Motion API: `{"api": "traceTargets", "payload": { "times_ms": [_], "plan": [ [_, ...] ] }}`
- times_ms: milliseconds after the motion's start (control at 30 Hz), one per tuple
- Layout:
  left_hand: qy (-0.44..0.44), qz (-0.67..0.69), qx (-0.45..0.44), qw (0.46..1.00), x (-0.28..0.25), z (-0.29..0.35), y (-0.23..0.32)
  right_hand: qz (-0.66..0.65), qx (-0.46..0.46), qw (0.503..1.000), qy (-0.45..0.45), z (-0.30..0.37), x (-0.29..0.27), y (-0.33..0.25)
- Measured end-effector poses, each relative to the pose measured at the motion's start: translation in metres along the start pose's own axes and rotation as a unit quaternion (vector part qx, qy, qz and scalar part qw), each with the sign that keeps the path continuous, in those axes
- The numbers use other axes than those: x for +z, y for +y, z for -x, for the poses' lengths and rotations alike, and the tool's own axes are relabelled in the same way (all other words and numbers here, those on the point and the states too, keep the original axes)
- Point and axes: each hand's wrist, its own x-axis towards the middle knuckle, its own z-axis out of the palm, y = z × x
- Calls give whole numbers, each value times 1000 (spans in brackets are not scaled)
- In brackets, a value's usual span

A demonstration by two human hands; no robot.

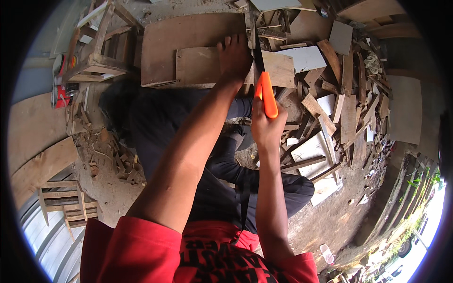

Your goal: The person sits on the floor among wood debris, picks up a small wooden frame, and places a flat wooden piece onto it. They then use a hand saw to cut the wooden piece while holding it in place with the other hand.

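My right hand (269, 123) is closed round the orange handle (267, 94) of a handsaw. Its dark blade (257, 54) points away from me and crosses a wooden board (198, 66). To the left of the blade, my left hand (236, 57) lies on that board with its fingers stretched out. The board's right end (281, 70) sticks out past the saw. Beneath it is a larger brown wooden panel (188, 30), raised like a low bench. How deep the blade sits in the board cannot be made out.
Wood offcuts (347, 118) and white panel pieces (309, 59) are heaped on the right. A wooden frame like a stool (96, 61) stands at the far left, with a red object (61, 94) beside it. A slatted wooden piece (63, 200) is at the lower left. My dark-trousered legs (160, 118) are bent below the panel.
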Motion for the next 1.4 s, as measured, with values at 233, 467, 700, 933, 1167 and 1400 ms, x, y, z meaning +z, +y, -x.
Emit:
{"api": "traceTargets", "payload": {
  "times_ms": [233, 467, 700, 933, 1167, 1400],
  "plan": [
    [85, -44, 41, 995, 15, 5, -13, 2, 30, 999, -16, 125, -44, 5],
    [42, -8, 38, 998, 1, 8, -8, -2, 37, 999, 5, 60, -24, 4],
    [-1, 10, 4, 1000, -1, 1, -1, 17, -31, 999, 25, -52, 19, -12],
    [27, -36, 1, 999, 5, 1, -3, -12, 31, 999, 5, 61, -13, 20],
    [33, -45, 17, 998, 7, 4, -8, -11, 24, 1000, 8, 138, -46, 15],
    [-19, 9, 6, 1000, -3, 3, 1, 13, -39, 999, 18, -15, 9, 8]
  ]
}}
